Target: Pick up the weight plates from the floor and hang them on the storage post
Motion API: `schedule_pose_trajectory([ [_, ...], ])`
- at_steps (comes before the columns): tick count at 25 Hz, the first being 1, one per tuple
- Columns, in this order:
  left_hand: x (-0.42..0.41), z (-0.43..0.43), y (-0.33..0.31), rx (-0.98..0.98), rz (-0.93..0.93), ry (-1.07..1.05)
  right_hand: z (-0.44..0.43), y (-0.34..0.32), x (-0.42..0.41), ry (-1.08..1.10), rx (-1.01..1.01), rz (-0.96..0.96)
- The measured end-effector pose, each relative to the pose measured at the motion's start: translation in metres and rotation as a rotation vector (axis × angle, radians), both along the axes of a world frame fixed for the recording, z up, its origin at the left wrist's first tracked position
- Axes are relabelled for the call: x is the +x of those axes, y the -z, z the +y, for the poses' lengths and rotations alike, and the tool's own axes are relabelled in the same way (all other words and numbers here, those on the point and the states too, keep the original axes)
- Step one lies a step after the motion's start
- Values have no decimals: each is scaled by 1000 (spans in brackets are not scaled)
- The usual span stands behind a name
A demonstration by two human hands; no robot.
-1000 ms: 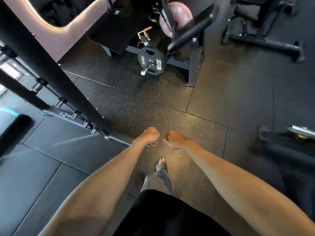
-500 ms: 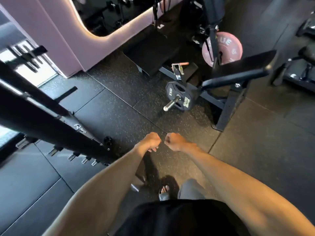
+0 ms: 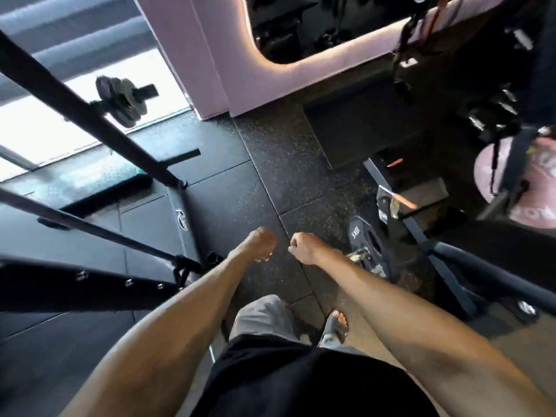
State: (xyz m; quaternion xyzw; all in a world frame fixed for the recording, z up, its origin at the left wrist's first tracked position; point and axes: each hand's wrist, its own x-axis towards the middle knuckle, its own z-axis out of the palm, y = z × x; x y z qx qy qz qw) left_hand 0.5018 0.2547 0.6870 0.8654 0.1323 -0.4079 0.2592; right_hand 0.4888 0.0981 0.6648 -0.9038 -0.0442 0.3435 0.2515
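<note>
Moved: black plate (image 3: 362, 240), far before, now just beside right hand (image 3: 304, 247).
Left hand (image 3: 262, 244): curled, empty.
Right hand: curled, empty.

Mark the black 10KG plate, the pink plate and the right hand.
black 10KG plate (image 3: 361, 236): head view, its lettered face.
pink plate (image 3: 538, 182): head view, its bare pink face.
right hand (image 3: 303, 246): head view, the knuckles.

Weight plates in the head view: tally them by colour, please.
Black 10KG plate, on a chrome peg: 1
Pink plate: 1
Black stack at the upper left: 1 stack, too blurred to count its plates singly
Total: 2 single plates and 1 stack
</note>
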Motion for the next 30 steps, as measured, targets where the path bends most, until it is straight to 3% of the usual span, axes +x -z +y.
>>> schedule_pose_trajectory([
  [7, 150, 26, 3, 11, -95, -84, 43, 11, 160, -114, 30, 5],
  [13, 291, 108, 13, -84, -89, -214, 132, 15, 335, -184, -33, 37],
  [21, 423, 226, -17, -29, -127, -393, 267, -23, 507, -330, 81, -14],
  [26, 487, 271, -18, -69, -130, -665, 329, -33, 590, -573, 73, -13],
  [30, 530, 301, -22, -139, -246, -1122, 378, -52, 658, -846, 80, -86],
])
